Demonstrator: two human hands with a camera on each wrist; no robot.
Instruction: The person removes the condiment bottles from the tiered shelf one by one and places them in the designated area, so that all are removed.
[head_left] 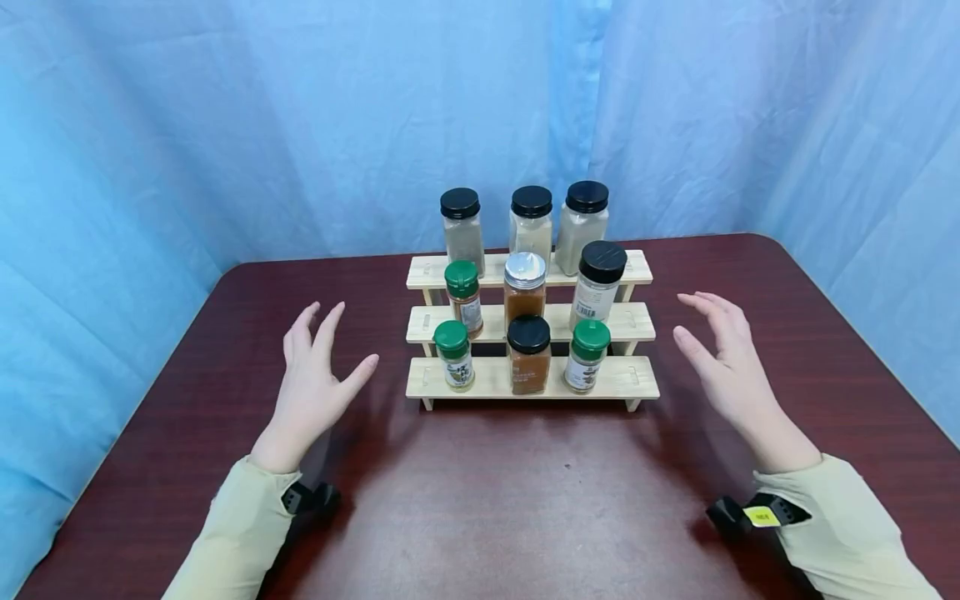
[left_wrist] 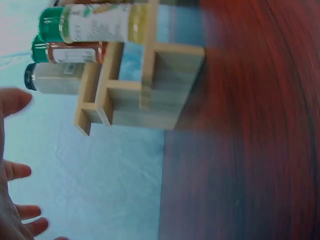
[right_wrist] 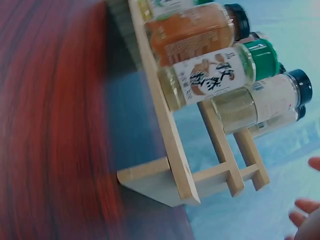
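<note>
A three-tier wooden rack (head_left: 487, 375) stands on the dark red table, with spice jars on every tier. Its front tier bears a green-capped jar (head_left: 458, 367), a black-capped jar of brown powder (head_left: 529, 367) and another green-capped jar (head_left: 583, 367). Behind them are a green-capped jar (head_left: 467, 304), a silver-topped jar (head_left: 524, 296) and a black-capped jar (head_left: 595, 296). Three black-capped jars (head_left: 462, 237) line the top tier. My left hand (head_left: 313, 400) is held left of the rack, fingers spread and holding nothing. To the rack's right, my right hand (head_left: 731, 367) is likewise spread, touching nothing.
Pale blue curtains (head_left: 375, 125) hang behind the table and along both sides. The table (head_left: 525, 500) extends in front of the rack and beyond it on either side. Each wrist wears a dark strapped device (head_left: 772, 508).
</note>
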